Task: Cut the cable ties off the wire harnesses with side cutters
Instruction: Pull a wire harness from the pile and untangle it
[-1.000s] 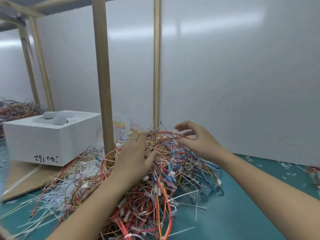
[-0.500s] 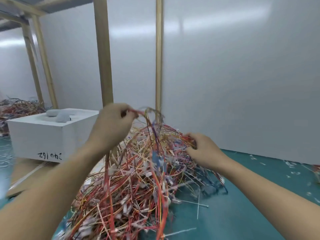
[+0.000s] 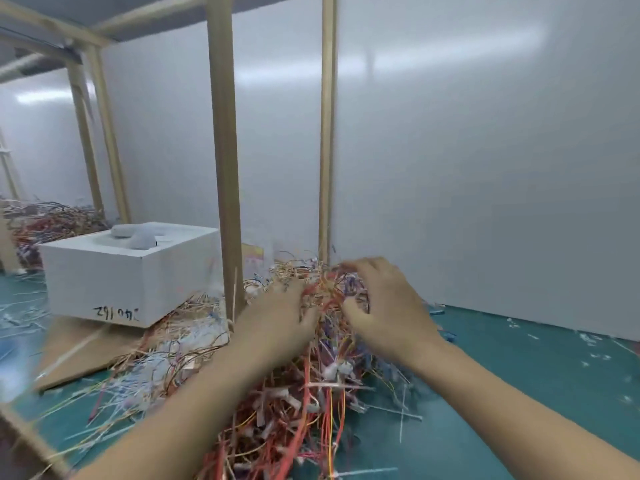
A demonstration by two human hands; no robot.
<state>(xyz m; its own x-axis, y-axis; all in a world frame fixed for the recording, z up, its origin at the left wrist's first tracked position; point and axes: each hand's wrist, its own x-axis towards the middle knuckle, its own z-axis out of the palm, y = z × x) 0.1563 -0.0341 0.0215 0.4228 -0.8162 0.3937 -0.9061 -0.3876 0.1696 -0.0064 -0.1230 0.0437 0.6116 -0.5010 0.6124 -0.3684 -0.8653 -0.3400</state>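
Observation:
A big tangled pile of wire harnesses (image 3: 298,403), red, orange, yellow and blue with white cable ties and connectors, lies on the green table (image 3: 540,386). My left hand (image 3: 277,323) digs into the top of the pile from the left, its fingers curled into the wires. From the right, my right hand (image 3: 388,303) claws over the top, fingers and thumb curled round a clump of wires. The two hands are close together. Side cutters are not in view.
A white box (image 3: 128,282) with a grey object (image 3: 135,235) on top stands left on a cardboard sheet (image 3: 76,348). Two wooden posts (image 3: 225,168) (image 3: 327,133) rise just behind the pile. A white wall panel (image 3: 485,168) closes the back. Another wire pile (image 3: 52,220) lies far left.
My left hand, which had lifted a bunch of wires high, has come back down into the pile. My right hand has moved up over the pile's top, close to the left.

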